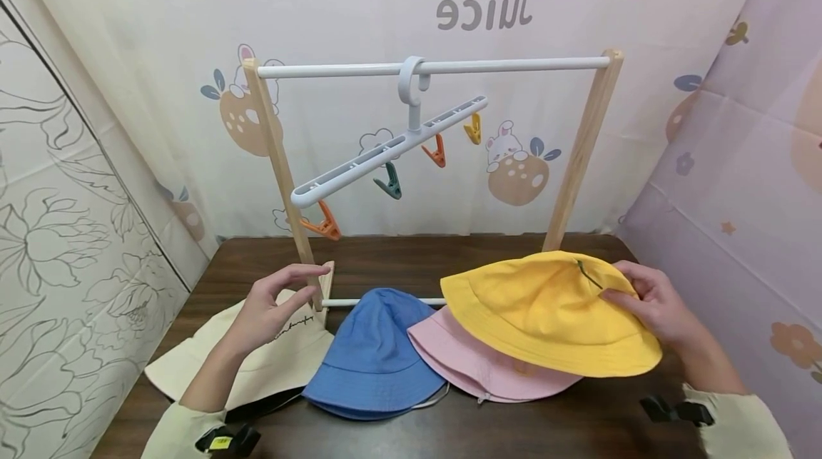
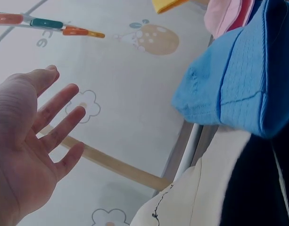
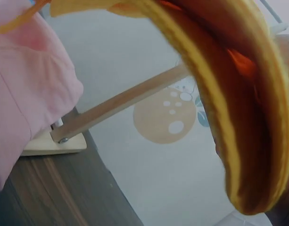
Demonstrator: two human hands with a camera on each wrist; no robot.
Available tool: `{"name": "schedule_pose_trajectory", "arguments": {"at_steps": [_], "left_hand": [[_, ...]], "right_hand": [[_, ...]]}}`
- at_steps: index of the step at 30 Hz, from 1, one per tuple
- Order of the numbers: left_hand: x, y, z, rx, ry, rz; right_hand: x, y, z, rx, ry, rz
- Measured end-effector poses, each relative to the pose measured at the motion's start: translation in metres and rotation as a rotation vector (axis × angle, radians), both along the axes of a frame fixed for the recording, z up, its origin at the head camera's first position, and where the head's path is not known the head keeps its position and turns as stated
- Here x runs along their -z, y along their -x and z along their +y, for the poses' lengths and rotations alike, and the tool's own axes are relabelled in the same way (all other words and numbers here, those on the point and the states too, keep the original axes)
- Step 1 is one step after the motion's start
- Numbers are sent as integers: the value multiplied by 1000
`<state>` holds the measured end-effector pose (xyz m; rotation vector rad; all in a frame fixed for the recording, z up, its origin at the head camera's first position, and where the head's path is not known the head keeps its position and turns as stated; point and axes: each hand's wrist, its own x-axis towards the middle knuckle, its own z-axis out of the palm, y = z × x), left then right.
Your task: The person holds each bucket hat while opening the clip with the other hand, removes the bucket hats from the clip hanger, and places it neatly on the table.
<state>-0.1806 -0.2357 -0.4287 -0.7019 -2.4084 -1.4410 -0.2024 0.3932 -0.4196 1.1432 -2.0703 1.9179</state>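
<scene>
A yellow bucket hat is pinched near its crown by my right hand, raised over a pink hat and hiding part of it. The right wrist view looks at the yellow hat's brim from below. My left hand hovers with spread fingers above a cream hat, holding nothing. Between the cream and pink hats lies a blue bucket hat. From a rack's white bar hangs a pale hanger with orange, green and yellow clips.
The rack's wooden posts stand on a dark wood table. A lower white rod runs behind the hats. A printed curtain hangs behind, with further patterned sheets at the sides.
</scene>
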Motion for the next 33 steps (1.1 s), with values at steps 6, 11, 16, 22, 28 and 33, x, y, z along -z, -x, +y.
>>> {"name": "schedule_pose_trajectory", "arguments": {"at_steps": [6, 11, 16, 22, 28, 33], "left_hand": [[3, -2, -6, -19, -2, -8], [3, -2, -11, -31, -1, -5], [5, -3, -13, -44, 11, -5], [5, -3, -15, -39, 11, 2], [5, -4, -16, -54, 27, 9], [5, -4, -18, -45, 18, 17]], "right_hand": [[-2, -5, 6, -33, -18, -53], [2, -5, 9, -72, -20, -68], [9, -4, 14, -126, -8, -120], [12, -6, 19, -151, -37, -181], [13, -4, 22, -137, -113, -220], [17, -2, 25, -138, -110, -222]]}}
